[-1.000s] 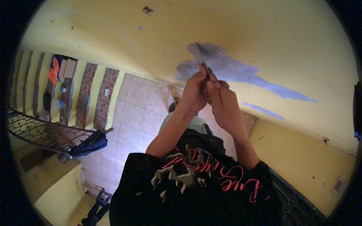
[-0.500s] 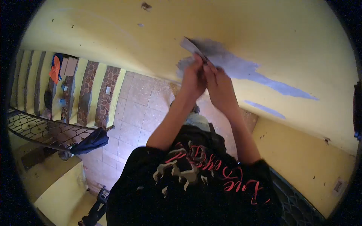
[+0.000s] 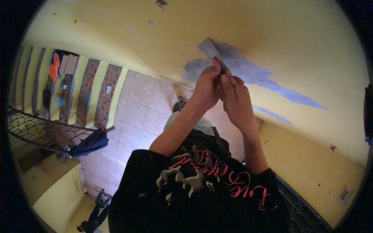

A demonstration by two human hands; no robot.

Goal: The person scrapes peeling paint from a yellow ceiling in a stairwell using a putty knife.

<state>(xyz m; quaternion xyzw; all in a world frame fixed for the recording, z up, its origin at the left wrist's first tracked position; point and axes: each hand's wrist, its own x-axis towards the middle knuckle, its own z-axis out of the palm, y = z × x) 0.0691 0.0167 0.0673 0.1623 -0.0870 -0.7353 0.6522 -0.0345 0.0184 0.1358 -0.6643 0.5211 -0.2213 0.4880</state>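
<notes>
A scraper with a flat metal blade point(image 3: 210, 49) is held up against the yellow wall point(image 3: 268, 35). My left hand point(image 3: 208, 86) is closed around its handle, thumb laid along it near the blade. Close beside it, my right hand point(image 3: 236, 100) is also closed on the handle's lower end, fingers curled. Most of the handle is hidden by my hands. The blade lies over the upper left part of a bare grey patch point(image 3: 248, 72) where the yellow paint is gone. A smaller grey strip point(image 3: 272, 115) shows below it.
Stairs point(image 3: 87, 93) with stone-patterned treads rise on the left, with an orange cloth point(image 3: 54, 66) on them. Dark cloth point(image 3: 91, 143) hangs over the metal railing point(image 3: 42, 130). Tiled floor point(image 3: 134, 112) lies below. A dark metal grille point(image 3: 303, 206) stands at lower right.
Both hands and the scraper have moved to the right along the wall, and the hands sit slightly lower in view. The camera view has shifted a little too.
</notes>
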